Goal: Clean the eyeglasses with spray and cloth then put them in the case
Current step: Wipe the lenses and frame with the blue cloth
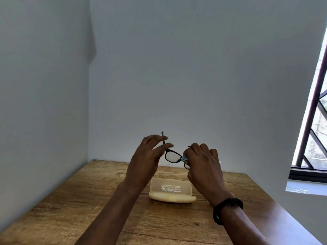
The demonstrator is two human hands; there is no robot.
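Observation:
Black-framed eyeglasses (172,156) are held in the air above the wooden table (79,200). My left hand (147,160) grips the frame's left end, with one temple arm sticking up past the fingers. My right hand (203,165) is closed on a small grey cloth (184,158), pressed against the right lens, which the fingers mostly hide. Below the hands, a cream plastic glasses case (171,190) lies open on the table, its lid upright with printed text. No spray bottle is in view.
The table stands in a corner between two pale walls. A window with a dark frame and bars (311,121) is at the right, with a sill (306,187) beside the table's right edge. A black band circles my right wrist.

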